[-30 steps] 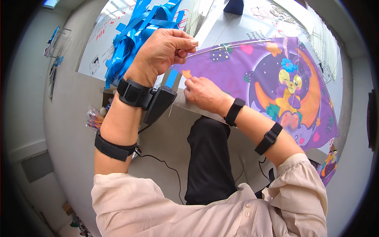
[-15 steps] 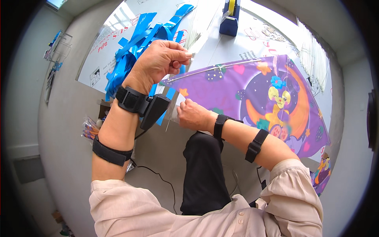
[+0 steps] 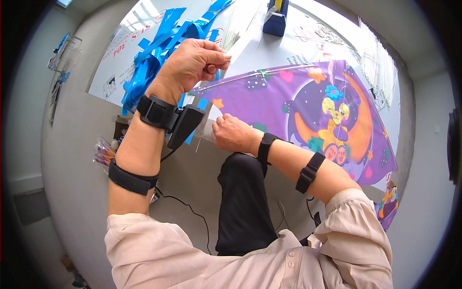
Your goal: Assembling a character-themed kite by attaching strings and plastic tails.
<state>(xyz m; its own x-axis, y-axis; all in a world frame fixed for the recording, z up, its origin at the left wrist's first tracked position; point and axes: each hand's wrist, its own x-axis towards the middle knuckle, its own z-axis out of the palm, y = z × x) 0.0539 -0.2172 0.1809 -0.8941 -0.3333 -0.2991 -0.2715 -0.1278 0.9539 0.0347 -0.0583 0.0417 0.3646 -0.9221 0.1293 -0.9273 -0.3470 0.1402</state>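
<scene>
Kite [image 3: 269,98] near right hand [image 3: 234,133]

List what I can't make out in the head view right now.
All in the head view:
Left grip: anything between its fingertips is too small to tell.
Right grip: whatever it may hold is hidden by its own curled fingers.
Blue strips: partly covered by the left grip and wrist.
Tape dispenser: top cut off by the upper edge.
</scene>
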